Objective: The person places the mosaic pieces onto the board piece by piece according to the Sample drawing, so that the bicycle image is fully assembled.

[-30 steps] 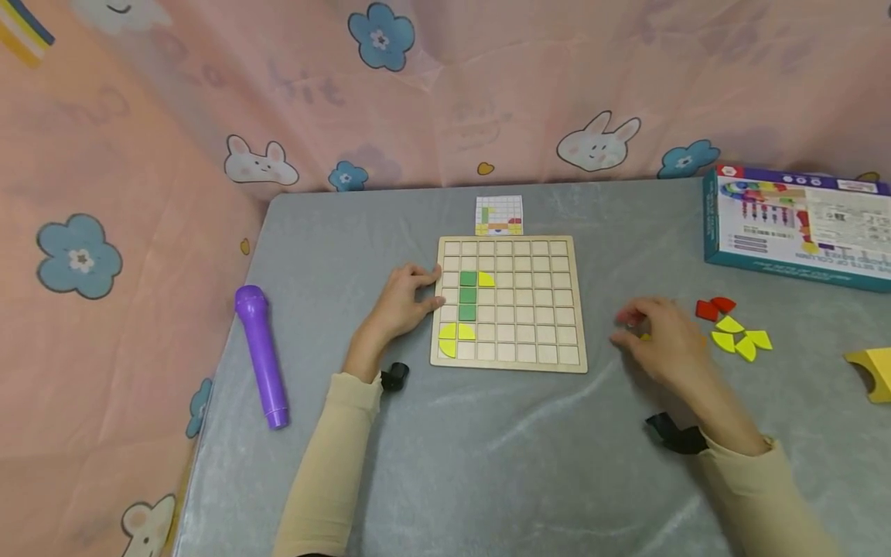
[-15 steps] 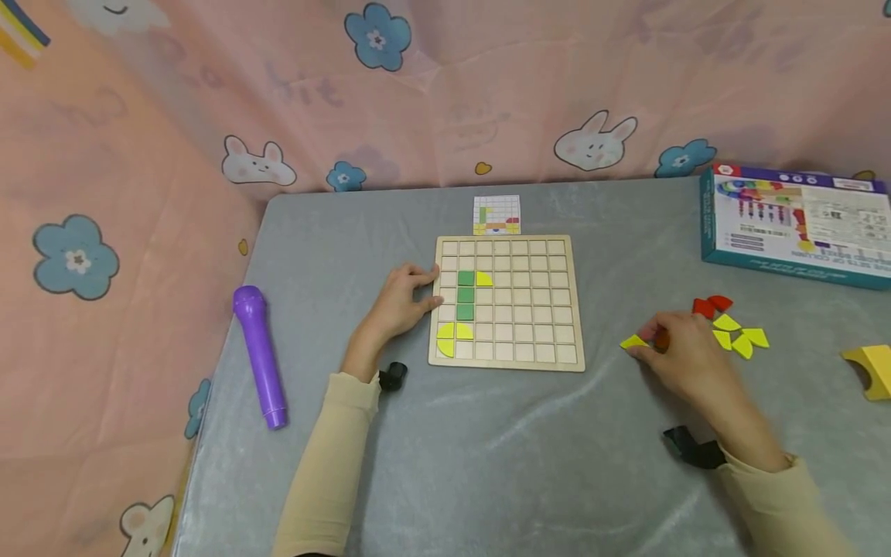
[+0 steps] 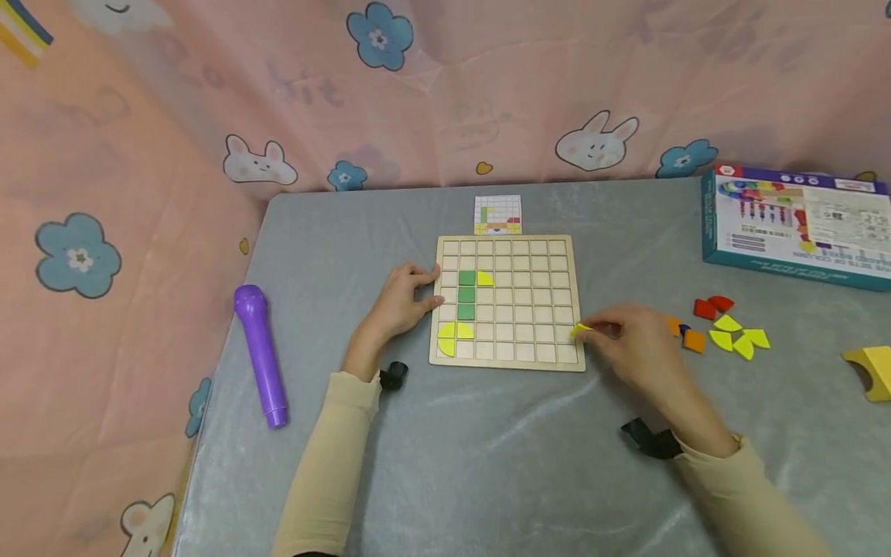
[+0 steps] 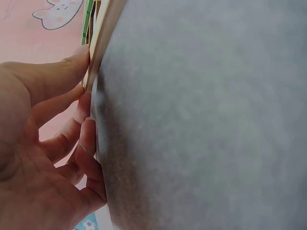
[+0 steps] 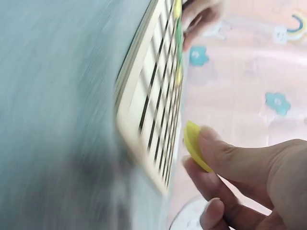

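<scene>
In the head view my left hand [image 3: 400, 302] touches the left edge of a wooden grid board [image 3: 515, 367] with its thumb and a finger. Up close, the left wrist view has those fingertips against the edge of the board [image 4: 100, 43]. My right hand [image 3: 640, 348] pinches a yellow quarter-circle tile [image 3: 579, 329] over the board's lower right edge. Thumb and finger hold that yellow tile [image 5: 195, 147] in the right wrist view too. Green square tiles [image 3: 466, 295] form a column on the board, with a yellow quarter-circle [image 3: 485, 279] beside the top one and several more below.
Loose yellow tiles [image 3: 744, 346], red tiles [image 3: 704, 309] and orange tiles [image 3: 694, 341] lie right of my right hand. A pattern card [image 3: 497, 215] lies behind the board. A purple microphone [image 3: 261, 356], a box [image 3: 800, 224] and a yellow arch block [image 3: 873, 373] stand farther out.
My right hand picked up the yellow quarter-circle tile from the table and carried it left to the board's right edge, uncovering orange tiles and a dark blue piece. The left hand stayed put.
</scene>
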A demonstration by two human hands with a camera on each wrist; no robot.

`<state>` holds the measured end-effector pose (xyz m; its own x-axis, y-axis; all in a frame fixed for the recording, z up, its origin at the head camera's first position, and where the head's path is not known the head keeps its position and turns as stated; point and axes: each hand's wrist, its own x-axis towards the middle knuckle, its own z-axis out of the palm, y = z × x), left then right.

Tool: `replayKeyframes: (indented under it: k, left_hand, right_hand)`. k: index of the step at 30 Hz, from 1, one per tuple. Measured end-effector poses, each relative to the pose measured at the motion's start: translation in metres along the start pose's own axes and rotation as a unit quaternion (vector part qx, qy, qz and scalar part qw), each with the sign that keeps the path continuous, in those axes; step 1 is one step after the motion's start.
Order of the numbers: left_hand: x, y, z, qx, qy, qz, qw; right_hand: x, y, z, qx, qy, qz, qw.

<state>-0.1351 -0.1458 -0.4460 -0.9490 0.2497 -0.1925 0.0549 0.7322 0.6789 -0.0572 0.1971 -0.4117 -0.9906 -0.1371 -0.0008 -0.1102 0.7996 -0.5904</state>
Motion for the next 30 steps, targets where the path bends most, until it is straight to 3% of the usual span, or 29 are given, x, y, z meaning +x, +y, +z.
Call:
replayKeyframes:
  k: [5,9,17,30]
  left_hand:
    - [-0.003,0.001,-0.002,0.000,-0.001,0.000,1.0000]
    - [-0.004,0.002,-0.003,0.003,0.002,-0.002,1.0000]
    - [-0.002,0.001,0.000,0.003,-0.003,0.001,1.0000]
    - [-0.001,0.001,-0.001,0.001,0.000,0.001,1.0000]
  right_hand:
    - [0.009,-0.026,0.021,0.032,0.008,-0.106,0.9938]
    - [0.017,-0.049,0.044,0.063,-0.021,-0.149,0.9866]
    - [0.032,-0.083,0.079,0.078,-0.084,-0.119,0.9862]
    - [0.041,-0.091,0.096,0.037,-0.075,-0.118,0.9895]
